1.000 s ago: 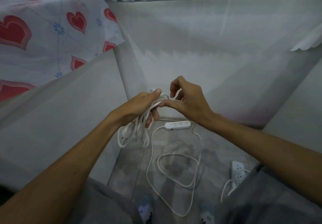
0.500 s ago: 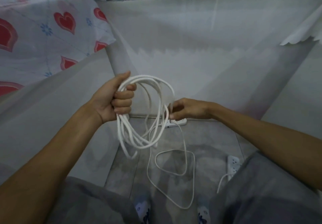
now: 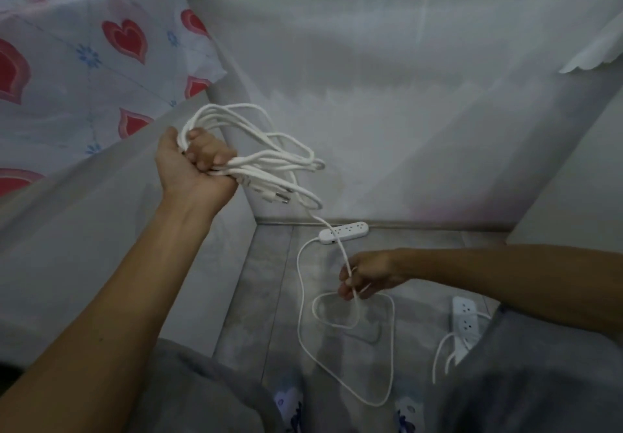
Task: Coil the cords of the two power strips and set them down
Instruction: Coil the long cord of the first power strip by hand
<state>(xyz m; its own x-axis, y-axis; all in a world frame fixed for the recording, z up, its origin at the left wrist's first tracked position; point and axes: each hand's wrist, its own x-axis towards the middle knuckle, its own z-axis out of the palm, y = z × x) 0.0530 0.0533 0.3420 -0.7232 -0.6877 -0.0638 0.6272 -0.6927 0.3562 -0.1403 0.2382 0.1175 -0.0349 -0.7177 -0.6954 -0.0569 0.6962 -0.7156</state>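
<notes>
The left hand (image 3: 197,168) is fisted round a bunch of white cord loops (image 3: 269,159), held up at the left. One strand runs down to the right hand (image 3: 365,275), which pinches it low over the floor (image 3: 266,284). Slack cord (image 3: 391,348) lies looped below. One strip (image 3: 344,231) lies by the far wall, another (image 3: 466,324) near right.

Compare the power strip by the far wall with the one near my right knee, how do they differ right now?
The far power strip lies crosswise along the wall, fully in view; the near power strip lies lengthwise and is partly hidden by the trouser leg. The far one's cord runs through the right hand up to the coil in the left hand; the near one's cord lies loose, untouched. Both are white and on the floor.
</notes>
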